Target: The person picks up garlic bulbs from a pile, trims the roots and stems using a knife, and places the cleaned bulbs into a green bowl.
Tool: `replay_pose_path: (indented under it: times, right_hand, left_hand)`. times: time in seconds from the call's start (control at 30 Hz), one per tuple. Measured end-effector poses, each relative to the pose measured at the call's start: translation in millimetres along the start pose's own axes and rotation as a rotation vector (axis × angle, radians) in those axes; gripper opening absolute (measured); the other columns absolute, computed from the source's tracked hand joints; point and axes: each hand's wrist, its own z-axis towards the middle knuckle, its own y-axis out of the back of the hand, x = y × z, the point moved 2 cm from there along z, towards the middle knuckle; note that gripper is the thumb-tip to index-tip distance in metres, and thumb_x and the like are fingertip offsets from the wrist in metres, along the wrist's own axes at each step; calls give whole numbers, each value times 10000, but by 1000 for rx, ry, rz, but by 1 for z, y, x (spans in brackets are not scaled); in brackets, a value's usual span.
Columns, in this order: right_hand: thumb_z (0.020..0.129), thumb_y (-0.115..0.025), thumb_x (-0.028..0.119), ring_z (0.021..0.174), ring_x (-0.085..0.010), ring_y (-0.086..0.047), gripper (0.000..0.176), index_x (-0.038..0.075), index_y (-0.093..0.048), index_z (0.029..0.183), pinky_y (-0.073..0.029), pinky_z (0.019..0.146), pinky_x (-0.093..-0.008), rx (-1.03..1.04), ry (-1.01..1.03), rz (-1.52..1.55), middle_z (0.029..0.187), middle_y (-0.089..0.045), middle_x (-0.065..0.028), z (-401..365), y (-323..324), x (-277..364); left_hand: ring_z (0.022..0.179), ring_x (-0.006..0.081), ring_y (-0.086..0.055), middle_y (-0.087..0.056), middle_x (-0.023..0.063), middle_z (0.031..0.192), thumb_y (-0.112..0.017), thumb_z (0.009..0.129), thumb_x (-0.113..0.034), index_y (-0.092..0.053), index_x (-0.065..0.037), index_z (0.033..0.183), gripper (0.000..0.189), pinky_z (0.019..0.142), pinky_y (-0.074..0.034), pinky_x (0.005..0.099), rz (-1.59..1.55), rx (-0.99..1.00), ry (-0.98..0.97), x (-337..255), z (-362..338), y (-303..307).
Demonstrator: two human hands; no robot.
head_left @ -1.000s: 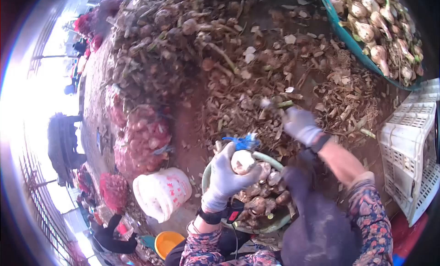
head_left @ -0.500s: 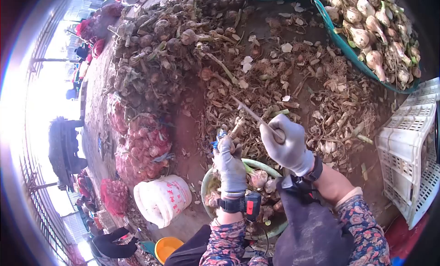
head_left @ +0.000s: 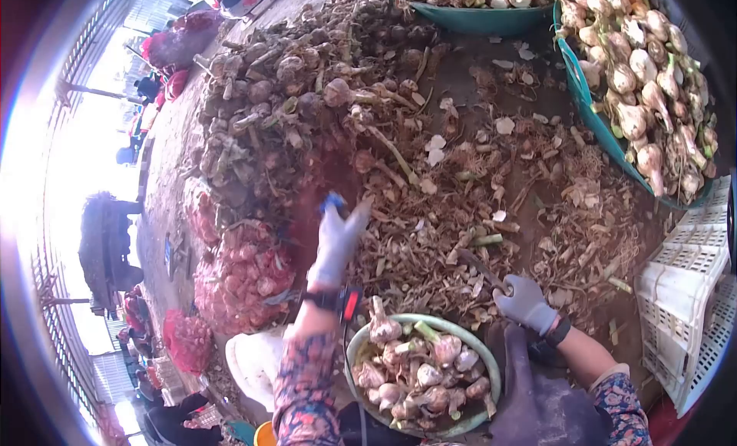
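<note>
Left hand's thumb and fingers are apart near the garlic heap, upper left; right hand's are wrapped round a knife, centre-right. Basin at bottom centre looks pretty full, but loads remains heaped.

Left hand and right hand in pale grey fabric gloves
Navy sleeves with pink-red flowers; black wristbands, the left with a small black device, red panel and thin cable; a plain beige cuff on the right sleeve.
</note>
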Motion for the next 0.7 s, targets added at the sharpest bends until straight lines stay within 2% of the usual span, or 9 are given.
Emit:
replay_pose_path:
  times: [0.1, 0.23, 0.27, 0.37, 0.43, 0.5, 0.57, 0.63, 0.7]
  right_hand:
    - [782, -616, 358, 713, -387, -612, 302, 56, -607, 774, -475, 636, -466, 24, -45, -41, 722, -629, -182, 1, 10, -1]
    - [768, -645, 346, 703, -373, -619, 296, 54, -600, 767, -486, 630, -449, -34, -71, -57, 728, -634, -171, -1, 23, -13]
    - [761, -661, 320, 679, -380, -616, 276, 52, -595, 751, -490, 616, -443, -40, -90, -38, 702, -630, -174, 0, 31, -9]
    - [761, -665, 299, 640, -386, -608, 258, 56, -585, 724, -489, 596, -446, -90, 9, -41, 652, -618, -173, 12, 36, -6]
    - [768, -675, 303, 608, -387, -605, 250, 75, -584, 721, -480, 563, -452, -139, 31, 18, 620, -601, -174, 16, 40, 15]
    - [793, -665, 270, 620, -374, -613, 209, 85, -577, 749, -488, 558, -432, -190, 214, 73, 631, -611, -157, 19, 47, 49]
    - [803, -665, 247, 624, -364, -617, 192, 84, -570, 768, -481, 548, -431, -172, 356, 145, 632, -608, -137, 17, 52, 85]
    - [806, -651, 226, 621, -351, -625, 185, 73, -552, 774, -481, 553, -428, -109, 496, 65, 609, -599, -139, 10, 57, 114]
    - [790, -660, 221, 655, -345, -635, 203, 59, -544, 827, -486, 570, -433, -80, 621, -1, 651, -614, -151, 3, 53, 123]
  left_hand:
    - [1080, 353, -591, -601, 249, 1154, -756, 670, -525, -488, 78, 1202, 847, 906, -458, 389, 127, -133, 200, 2, 105, -55]
    - [1104, 397, -569, -592, 272, 1156, -749, 651, -440, -521, 62, 1131, 731, 943, -454, 416, 247, -230, 393, 4, 133, -93]
    - [1081, 325, -602, -620, 219, 1127, -702, 680, -244, -556, 27, 1076, 502, 923, -466, 365, 270, -276, 361, 4, 130, -93]
    - [1070, 229, -602, -635, 154, 1100, -632, 684, -82, -562, 4, 1080, 411, 912, -462, 312, -71, 20, 149, 14, 100, -72]
    - [995, 146, -595, -635, 69, 1072, -565, 689, 16, -565, -13, 1121, 433, 886, -460, 275, -541, 361, 77, 58, 75, -67]
    - [933, 130, -594, -629, 33, 1054, -603, 711, 20, -558, -18, 1168, 461, 871, -468, 287, -770, 505, 75, -1, -1, -44]
    - [922, 101, -589, -624, 11, 1054, -697, 733, -53, -537, -24, 1217, 511, 843, -479, 269, -711, 540, 98, -34, -58, -34]
    - [907, 72, -589, -633, 29, 1044, -781, 752, -246, -521, -21, 1197, 563, 783, -497, 230, -619, 536, 33, -39, -91, -34]
    - [950, 155, -573, -625, 35, 1034, -778, 704, -213, -578, -64, 1115, 480, 819, -488, 306, -465, 468, -125, -41, -110, -31]
